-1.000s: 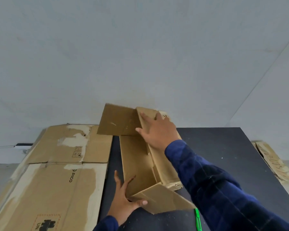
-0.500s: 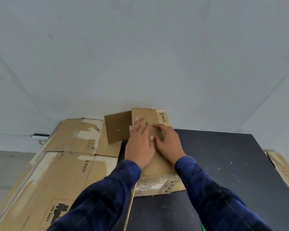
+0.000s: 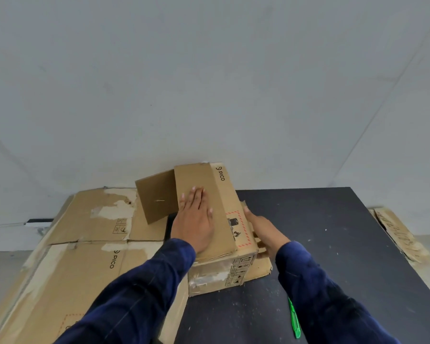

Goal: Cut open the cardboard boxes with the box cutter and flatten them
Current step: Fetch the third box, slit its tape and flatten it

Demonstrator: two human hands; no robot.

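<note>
A brown PICO cardboard box (image 3: 217, 194) lies collapsed on the black table (image 3: 333, 244), one flap sticking out at its far left. My left hand (image 3: 195, 219) presses flat on its top panel, fingers straight. My right hand (image 3: 261, 229) is at the box's right edge, its fingers tucked against the side; how they lie is partly hidden. The green box cutter (image 3: 294, 319) lies on the table near my right sleeve, held by neither hand.
Several large flattened cardboard sheets (image 3: 72, 256) lie stacked to the left of the table. Another cardboard piece (image 3: 397, 232) leans off the table's right side. A plain grey wall stands close behind.
The box went from half-open to folded down. My left hand moved from its near flap onto the top panel; my right hand slid off the top to the right edge.
</note>
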